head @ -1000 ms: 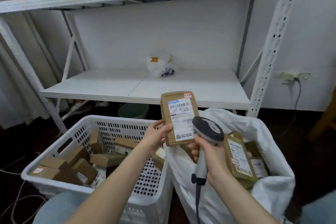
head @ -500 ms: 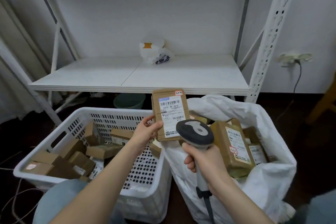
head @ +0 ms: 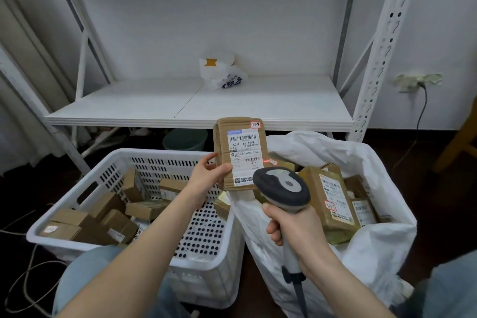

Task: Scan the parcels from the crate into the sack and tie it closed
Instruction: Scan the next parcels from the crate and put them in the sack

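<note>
Scanning: I hold one parcel (head: 241, 152) up and point the scanner (head: 282, 187) at its label. A red light (head: 265, 161) shows on the low bar code.
Left hand: my left hand (head: 209, 175) holds the parcel by its left side. My thumb is on the front and my fingers go behind.
Right hand: my right hand (head: 296, 237) is wrapped tight round the scanner's handle. The scanner's head is just below the parcel. I think they do not touch.
Parcel: it stands upright in the air with the label facing me. It is above the spot where the crate and the sack meet.
Crate: the crate (head: 165, 154) sits on the floor on my left. A lot of boxes (head: 108, 217) lie inside it.
Sack: the sack (head: 382, 248) stands on my right, right up against the crate. Its mouth is wide open. A few packs (head: 333, 201) stand inside.
Done so far: I think the job is only partly done. Some packs are in the sack, but the crate is far from empty.
Left to do: this parcel must go into the sack. Then each box in the crate needs a scan and a drop. Last, the sack must be tied, and it is not tied yet.
Behind: a white shelf (head: 232, 108) with a small bag (head: 222, 72) on it.
</note>
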Action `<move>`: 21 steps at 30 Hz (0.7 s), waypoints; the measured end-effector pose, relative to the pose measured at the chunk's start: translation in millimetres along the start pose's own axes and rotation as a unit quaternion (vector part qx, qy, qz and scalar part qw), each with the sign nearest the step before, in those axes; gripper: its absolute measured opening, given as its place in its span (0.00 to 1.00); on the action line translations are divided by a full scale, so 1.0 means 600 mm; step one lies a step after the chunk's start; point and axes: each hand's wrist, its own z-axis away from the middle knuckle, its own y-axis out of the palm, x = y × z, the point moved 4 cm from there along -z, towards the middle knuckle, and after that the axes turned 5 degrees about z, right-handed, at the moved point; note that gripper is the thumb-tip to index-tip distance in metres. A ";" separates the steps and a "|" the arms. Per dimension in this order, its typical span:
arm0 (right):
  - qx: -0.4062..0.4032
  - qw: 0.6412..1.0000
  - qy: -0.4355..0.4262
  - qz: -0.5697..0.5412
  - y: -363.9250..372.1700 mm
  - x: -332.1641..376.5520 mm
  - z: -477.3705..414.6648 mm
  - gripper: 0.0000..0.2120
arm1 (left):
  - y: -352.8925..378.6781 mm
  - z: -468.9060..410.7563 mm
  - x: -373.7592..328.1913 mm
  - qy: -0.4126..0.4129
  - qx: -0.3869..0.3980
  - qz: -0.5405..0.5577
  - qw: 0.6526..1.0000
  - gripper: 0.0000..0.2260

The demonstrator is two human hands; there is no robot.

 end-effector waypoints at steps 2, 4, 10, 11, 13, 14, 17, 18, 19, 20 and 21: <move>0.002 1.000 -0.004 0.000 -0.001 0.001 0.003 0.09 | 0.000 0.004 -0.002 -0.002 -0.001 -0.005 1.000 0.28; 0.002 1.000 -0.008 -0.004 -0.001 0.002 0.006 0.09 | 0.000 0.005 -0.002 -0.002 -0.004 -0.005 1.000 0.29; 0.002 1.000 -0.012 -0.004 -0.003 0.004 0.006 0.10 | -0.004 0.005 0.000 -0.006 -0.008 -0.011 1.000 0.31; 0.002 1.000 -0.013 -0.003 -0.003 0.004 0.006 0.10 | -0.005 0.005 0.001 -0.008 -0.008 -0.011 1.000 0.31; 0.001 1.000 -0.013 -0.007 -0.003 0.005 0.005 0.09 | -0.004 0.007 -0.001 -0.010 -0.011 -0.013 1.000 0.31; 0.001 1.000 -0.010 -0.016 -0.004 0.006 0.003 0.09 | -0.004 0.007 -0.003 -0.011 -0.013 -0.014 1.000 0.31; -0.005 0.999 -0.005 -0.051 -0.009 0.019 -0.007 0.08 | 0.005 0.001 -0.019 -0.004 -0.029 -0.027 0.999 0.31; -0.012 0.998 -0.006 -0.061 -0.014 0.027 -0.014 0.08 | 0.012 -0.001 -0.030 0.001 -0.034 -0.033 0.999 0.30; -0.019 0.997 -0.009 -0.071 -0.020 0.036 -0.022 0.08 | 0.023 -0.005 -0.043 0.007 -0.035 -0.040 0.999 0.29; -0.026 0.996 -0.011 -0.082 -0.028 0.046 -0.032 0.08 | 0.036 -0.009 -0.055 0.010 -0.030 -0.049 0.998 0.27; -0.034 0.995 -0.013 -0.092 -0.036 0.057 -0.042 0.08 | 0.052 -0.014 -0.066 0.006 -0.017 -0.058 0.998 0.27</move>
